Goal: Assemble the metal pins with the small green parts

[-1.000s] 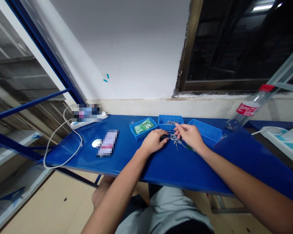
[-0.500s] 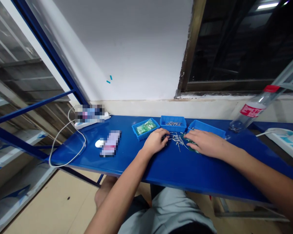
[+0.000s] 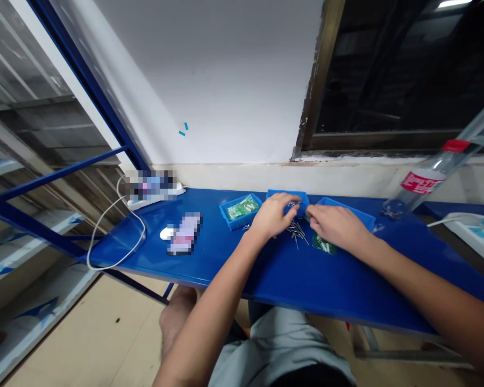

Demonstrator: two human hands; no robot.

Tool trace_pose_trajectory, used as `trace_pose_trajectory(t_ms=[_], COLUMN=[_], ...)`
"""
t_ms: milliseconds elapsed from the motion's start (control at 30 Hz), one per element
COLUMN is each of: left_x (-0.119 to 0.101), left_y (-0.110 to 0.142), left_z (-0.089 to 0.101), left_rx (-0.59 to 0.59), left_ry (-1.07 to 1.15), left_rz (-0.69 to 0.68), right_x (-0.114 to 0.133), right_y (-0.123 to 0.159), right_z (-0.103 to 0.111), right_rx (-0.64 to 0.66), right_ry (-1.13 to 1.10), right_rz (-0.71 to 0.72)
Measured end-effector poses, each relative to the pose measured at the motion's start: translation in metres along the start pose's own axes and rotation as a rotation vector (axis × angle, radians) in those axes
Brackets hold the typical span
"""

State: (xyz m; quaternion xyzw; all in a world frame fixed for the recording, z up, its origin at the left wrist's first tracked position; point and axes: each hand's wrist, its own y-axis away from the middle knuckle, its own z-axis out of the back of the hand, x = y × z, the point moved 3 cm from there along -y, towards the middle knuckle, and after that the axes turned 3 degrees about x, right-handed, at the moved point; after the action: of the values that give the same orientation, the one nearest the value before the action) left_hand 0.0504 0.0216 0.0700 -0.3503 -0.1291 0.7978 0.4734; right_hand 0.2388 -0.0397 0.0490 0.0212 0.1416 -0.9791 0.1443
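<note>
My left hand (image 3: 271,216) is at the front of the middle blue tray (image 3: 286,192), with its fingers curved forward and the thumb apart from them. Beneath and beside it lies a loose pile of thin, silvery metal pins (image 3: 296,231). My right hand (image 3: 336,223) is in front of the right blue tray (image 3: 350,211), its fingertips drawn together. What they pinch, if anything, is too small to make out. A green packet with white pieces (image 3: 323,244) lies on the table beneath the right hand.
The left blue tray (image 3: 228,221) holds green packets (image 3: 242,207). Farther left on the blue table (image 3: 210,258) are a blurred phone-like object (image 3: 184,234), a white round object (image 3: 167,233) and a white cable (image 3: 105,217). A plastic bottle (image 3: 421,180) stands at the right, near the wall.
My left hand has moved up from the pins to the middle tray. My right hand has shifted off the green packet, uncovering it, and its fingers have come together.
</note>
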Motion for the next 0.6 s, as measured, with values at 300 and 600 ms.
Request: trace_pose_trajectory(t_ms=[300,600], left_x=[0.007,0.034], left_y=[0.018,0.028], left_z=[-0.025,-0.030], left_rx=[-0.230,-0.200], left_ry=[0.196,0.709], left_rz=[0.084,0.368], right_x=[0.015,0.021], right_y=[-0.003,-0.007], right_z=[0.003,-0.035], right_rx=[-0.490,-0.349], right_ry=[-0.693,-1.480], right_rz=[-0.112,-0.263])
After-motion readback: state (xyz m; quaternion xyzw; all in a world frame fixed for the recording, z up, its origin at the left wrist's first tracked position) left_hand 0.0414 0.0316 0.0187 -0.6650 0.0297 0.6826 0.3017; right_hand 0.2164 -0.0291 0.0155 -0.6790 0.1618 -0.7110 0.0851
